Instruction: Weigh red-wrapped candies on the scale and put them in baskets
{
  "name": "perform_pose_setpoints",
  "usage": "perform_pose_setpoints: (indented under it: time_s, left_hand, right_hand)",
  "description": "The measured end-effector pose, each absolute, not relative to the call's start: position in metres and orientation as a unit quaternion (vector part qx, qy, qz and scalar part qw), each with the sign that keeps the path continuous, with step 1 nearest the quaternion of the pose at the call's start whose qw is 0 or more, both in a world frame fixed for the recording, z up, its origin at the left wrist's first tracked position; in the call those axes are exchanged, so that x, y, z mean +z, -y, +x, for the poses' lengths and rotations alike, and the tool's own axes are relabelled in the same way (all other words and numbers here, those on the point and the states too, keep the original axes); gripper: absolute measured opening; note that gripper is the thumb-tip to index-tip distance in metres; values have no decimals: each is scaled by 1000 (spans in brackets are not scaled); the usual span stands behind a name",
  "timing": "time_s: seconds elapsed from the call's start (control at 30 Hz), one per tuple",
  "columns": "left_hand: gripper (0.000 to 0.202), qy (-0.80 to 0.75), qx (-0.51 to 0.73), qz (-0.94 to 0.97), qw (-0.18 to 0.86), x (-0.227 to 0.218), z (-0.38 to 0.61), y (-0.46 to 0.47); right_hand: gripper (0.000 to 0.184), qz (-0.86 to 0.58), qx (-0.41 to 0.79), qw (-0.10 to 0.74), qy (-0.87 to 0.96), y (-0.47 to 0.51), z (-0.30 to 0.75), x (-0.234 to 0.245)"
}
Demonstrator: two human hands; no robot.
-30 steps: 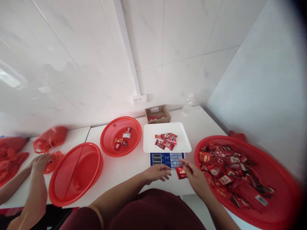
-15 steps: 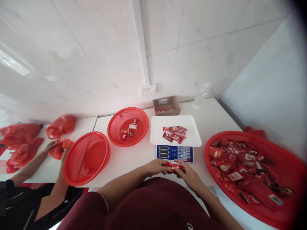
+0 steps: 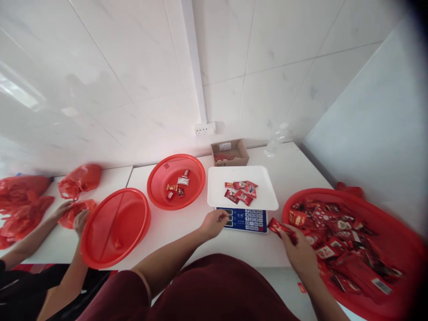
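My right hand (image 3: pixel 302 256) is closed on a red snack packet (image 3: pixel 276 226), between the scale and the large red basket (image 3: pixel 399 232) heaped with red packets. My left hand (image 3: pixel 216 224) is closed, fingers curled, by the left edge of the scale's blue keypad (image 3: pixel 250 221). A small dark bit shows at its fingertips; I cannot make out what it is. On the scale's white tray (image 3: pixel 217 178) lie several small red packets (image 3: pixel 243 191).
A round red basket (image 3: pixel 157 191) holds several small wrapped pieces. Nearer left is another red basket (image 3: pixel 129 240). Behind the scale stand a cardboard box (image 3: pixel 242 156) and a clear bottle (image 3: pixel 276 143). At far left, a co-worker's hands (image 3: pixel 80 220) hold a red plastic bag (image 3: pixel 87 206).
My hands have parted. The right one has moved right with the red packet, toward the large basket. My left hand has let go of it and shifted slightly left and up.
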State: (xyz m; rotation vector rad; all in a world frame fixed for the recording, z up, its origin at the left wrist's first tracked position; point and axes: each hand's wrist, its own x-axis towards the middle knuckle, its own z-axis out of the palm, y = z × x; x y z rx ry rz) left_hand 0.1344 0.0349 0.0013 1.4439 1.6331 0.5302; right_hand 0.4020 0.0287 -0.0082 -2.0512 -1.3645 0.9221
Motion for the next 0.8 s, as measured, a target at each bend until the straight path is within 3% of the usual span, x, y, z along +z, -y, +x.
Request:
perform_pose_setpoints:
  time_s: [0.13, 0.27, 0.4, 0.57, 0.8]
  left_hand:
    - [30, -669, 240, 642, 288, 5, 104, -49]
    - [48, -749, 139, 630, 154, 4, 54, -53]
    - [68, -877, 26, 478, 47, 7, -15, -44]
    - [89, -938, -35, 345, 3, 18, -82, -27]
    - [76, -918, -56, 388, 60, 19, -83, -37]
  right_hand:
    - [67, -813, 292, 228, 450, -28, 428, -9]
    - [66, -834, 283, 232, 412, -26, 432, -15]
    - [64, -820, 292, 220, 441, -27, 429, -18]
    - [71, -825, 305, 185, 439, -30, 429, -17]
    - [65, -819, 312, 213, 432, -29, 431, -20]
